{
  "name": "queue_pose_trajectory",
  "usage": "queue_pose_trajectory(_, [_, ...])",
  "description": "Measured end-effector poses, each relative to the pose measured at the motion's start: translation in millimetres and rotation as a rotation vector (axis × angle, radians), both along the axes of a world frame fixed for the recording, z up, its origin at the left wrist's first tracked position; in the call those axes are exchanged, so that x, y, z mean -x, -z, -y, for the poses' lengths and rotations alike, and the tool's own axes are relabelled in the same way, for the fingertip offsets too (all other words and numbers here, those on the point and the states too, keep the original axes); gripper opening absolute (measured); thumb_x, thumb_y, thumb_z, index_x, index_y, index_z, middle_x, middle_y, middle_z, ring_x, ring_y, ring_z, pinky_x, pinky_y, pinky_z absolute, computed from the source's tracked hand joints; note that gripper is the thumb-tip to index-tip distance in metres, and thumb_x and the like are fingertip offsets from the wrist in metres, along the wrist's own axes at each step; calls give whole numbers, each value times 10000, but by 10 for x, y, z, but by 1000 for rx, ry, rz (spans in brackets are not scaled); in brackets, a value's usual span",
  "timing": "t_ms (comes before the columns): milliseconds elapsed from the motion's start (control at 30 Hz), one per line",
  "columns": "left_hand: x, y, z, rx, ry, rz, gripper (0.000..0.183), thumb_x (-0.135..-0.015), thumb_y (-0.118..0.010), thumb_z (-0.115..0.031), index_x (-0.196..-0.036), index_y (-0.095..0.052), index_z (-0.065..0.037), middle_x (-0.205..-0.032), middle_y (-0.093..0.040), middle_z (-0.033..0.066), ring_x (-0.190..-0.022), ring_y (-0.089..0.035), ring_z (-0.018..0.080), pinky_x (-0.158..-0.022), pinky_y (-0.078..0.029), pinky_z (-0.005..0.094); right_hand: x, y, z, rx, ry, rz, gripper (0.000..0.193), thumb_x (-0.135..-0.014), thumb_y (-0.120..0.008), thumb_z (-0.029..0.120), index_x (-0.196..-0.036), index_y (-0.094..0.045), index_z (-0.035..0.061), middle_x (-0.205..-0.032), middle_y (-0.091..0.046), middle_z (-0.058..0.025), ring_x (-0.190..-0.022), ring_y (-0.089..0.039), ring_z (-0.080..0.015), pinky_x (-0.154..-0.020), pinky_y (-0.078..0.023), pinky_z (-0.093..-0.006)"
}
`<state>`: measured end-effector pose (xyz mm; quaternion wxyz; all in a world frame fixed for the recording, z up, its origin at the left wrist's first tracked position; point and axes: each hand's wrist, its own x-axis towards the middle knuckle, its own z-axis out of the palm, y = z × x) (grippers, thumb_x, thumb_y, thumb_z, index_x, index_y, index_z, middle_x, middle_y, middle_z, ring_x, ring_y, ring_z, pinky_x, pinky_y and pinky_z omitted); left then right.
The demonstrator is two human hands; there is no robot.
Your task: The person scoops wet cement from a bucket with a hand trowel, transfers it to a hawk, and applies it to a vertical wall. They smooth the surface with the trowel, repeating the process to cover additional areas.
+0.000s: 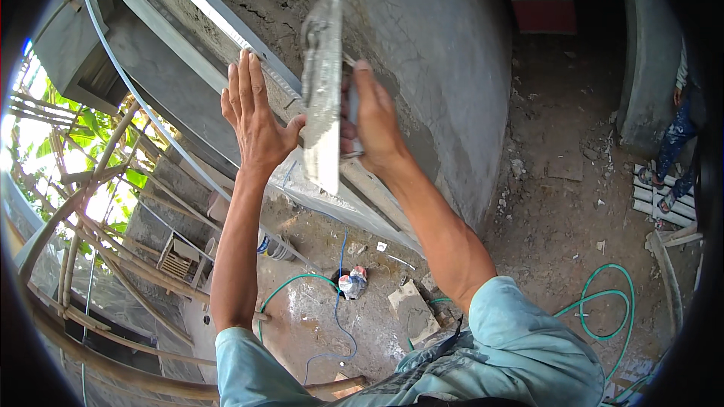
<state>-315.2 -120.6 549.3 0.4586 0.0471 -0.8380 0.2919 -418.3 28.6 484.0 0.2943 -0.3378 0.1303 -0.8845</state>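
My pale blue-green shirt fills the lower centre and lower right of the frame, nearest the viewer, with both bare forearms rising from its sleeves. Upper centre: the trowel, a flat rectangular metal plate seen nearly edge-on and standing steeply, with wet grey mortar clinging to its left side. My right hand, just right of the plate, grasps the trowel from behind, fingers curled around its handle. My left hand, left of centre, is flat and grips nothing; its fingers extend toward a pale metal strip running diagonally from the upper left, and its thumb points toward the plate. Whether fingertips or thumb make contact, I cannot tell. Upper centre to right: a grey plastered wall, with a darker patch beside my right hand. Left: bamboo poles, crossed at various angles. Lower centre: a crumpled bag on the ground. Lower right: a looped green hose. Right edge: another person's legs, partly in shadow.
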Motion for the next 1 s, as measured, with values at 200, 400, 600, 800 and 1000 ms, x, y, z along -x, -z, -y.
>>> queue_pose_trajectory(200, [1, -22, -10, 24, 21, 12, 1322, -603, -688, -774, -1584, -121, -93, -1635, -160, 142, -1512, -143, 322, -1209, -130, 506, 399, 1146, -384, -354, 200, 198, 452, -1041, -390, 501, -1056, -561, 82, -656, -538, -17, -386, -369, -67, -304, -314, -224])
queue_pose_trajectory(400, [54, 0, -15, 74, -11, 18, 1304, -657, -600, -846, -1580, -113, -64, -1624, -160, 185, -1497, -180, 350, -1198, -159, 509, 540, 1365, 77, -811, 521, 53, 526, -1010, -483, 494, -1081, -501, -27, -891, -661, -218, -671, -667, -327, -443, -484, -425])
queue_pose_trajectory(600, [61, 20, -46, 4, 75, 17, 1335, -582, -763, -694, -1583, -123, -86, -1625, -179, 154, -1500, -166, 354, -1195, -146, 532, -163, 930, -15, -609, 803, -375, 357, -1014, -519, 330, -986, -461, -21, -792, -624, -328, -827, -599, -559, -695, -460, -570])
queue_pose_trajectory(800, [23, 1, -49, 14, -16, 22, 1326, -589, -721, -752, -1585, -125, -112, -1629, -171, 133, -1505, -155, 343, -1202, -128, 531, -312, 1386, -136, -592, 720, -179, 390, -1038, -454, 416, -1037, -483, 27, -618, -499, -90, -571, -576, -289, -524, -440, -435])
queue_pose_trajectory(1000, [50, 8, -10, 47, -5, 22, 1321, -637, -596, -858, -1588, -83, -98, -1630, -132, 175, -1501, -174, 342, -1199, -146, 533, 221, 1385, -35, -653, 106, 262, 508, -1041, -381, 522, -1170, -489, 42, -707, -410, 1, -507, -418, -113, -414, -362, -289])
